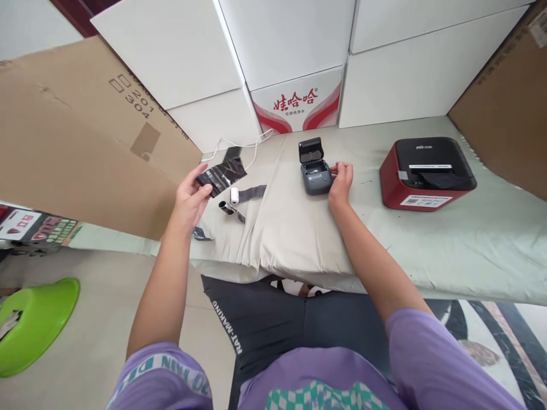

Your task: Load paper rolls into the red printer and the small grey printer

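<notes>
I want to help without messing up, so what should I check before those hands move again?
1. Left hand has hold of the shiny black strip: ok.
2. Right hand is at the side of the small dark machine: ok.
3. The machine's lid is up: ok.
4. The machine has nothing inside: cannot tell, too small to see.
5. Loose bits are tidied: not ok, a white roll and a black scrap lie on the cloth.
</notes>
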A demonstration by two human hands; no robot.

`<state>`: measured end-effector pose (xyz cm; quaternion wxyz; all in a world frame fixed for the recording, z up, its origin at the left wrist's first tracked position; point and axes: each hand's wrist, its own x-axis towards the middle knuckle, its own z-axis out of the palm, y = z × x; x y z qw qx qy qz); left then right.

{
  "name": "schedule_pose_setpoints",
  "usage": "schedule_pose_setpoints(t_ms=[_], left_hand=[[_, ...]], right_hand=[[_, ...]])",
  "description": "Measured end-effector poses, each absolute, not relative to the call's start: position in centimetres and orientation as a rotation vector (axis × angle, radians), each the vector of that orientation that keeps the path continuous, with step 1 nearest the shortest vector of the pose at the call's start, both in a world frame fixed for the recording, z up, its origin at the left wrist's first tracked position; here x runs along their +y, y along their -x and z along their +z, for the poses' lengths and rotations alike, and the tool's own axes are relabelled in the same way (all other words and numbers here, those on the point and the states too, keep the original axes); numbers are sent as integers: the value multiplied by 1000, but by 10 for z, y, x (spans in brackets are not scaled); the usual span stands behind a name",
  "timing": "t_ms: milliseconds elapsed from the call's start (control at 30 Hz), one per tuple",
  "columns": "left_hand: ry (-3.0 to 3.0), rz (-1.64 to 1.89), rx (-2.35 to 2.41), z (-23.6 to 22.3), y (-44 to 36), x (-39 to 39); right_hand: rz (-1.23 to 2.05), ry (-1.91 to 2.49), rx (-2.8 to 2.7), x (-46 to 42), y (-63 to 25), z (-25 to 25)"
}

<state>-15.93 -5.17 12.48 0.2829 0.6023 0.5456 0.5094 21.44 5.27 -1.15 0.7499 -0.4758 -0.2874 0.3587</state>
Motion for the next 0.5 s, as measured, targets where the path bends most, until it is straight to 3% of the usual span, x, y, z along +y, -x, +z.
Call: schedule_pose_setpoints(t_ms=[333, 500], left_hand=[[-1897, 1126, 1270, 119, 25, 10], [-1869, 1198, 1235, 101, -43, 51]], right_hand=[[781, 1030, -622, 54, -213, -13], [786, 1059, -619, 52, -213, -10]])
